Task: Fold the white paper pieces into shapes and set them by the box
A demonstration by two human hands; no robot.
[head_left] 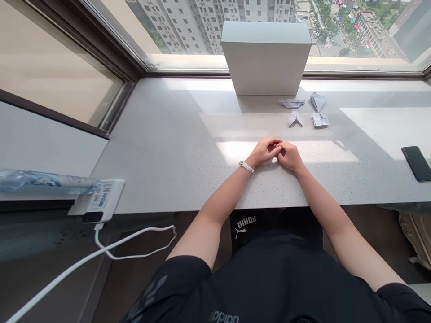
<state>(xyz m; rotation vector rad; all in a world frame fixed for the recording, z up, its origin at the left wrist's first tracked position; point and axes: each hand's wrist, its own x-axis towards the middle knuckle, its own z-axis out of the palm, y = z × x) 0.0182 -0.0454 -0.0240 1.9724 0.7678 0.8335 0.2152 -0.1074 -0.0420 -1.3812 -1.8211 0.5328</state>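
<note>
**Left hand** (264,151) and **right hand** (290,158): mine, together on the speckled white stone bench (175,152), fingers curled against each other. Both grips are narrow; whether anything small sits between my fingertips is hidden. White wristband (246,167) on my left wrist.

**Four folded paper figures** (295,118): loose cluster, far and to the right of my hands, well apart from them, untouched.

**White box** (266,58): upright at the far edge of the bench, just beyond the paper.

**Black smartphone** (416,163): lying at the right edge.

**White power bank** (97,200): near left, off the bench's corner, with white cable (101,250).
</note>
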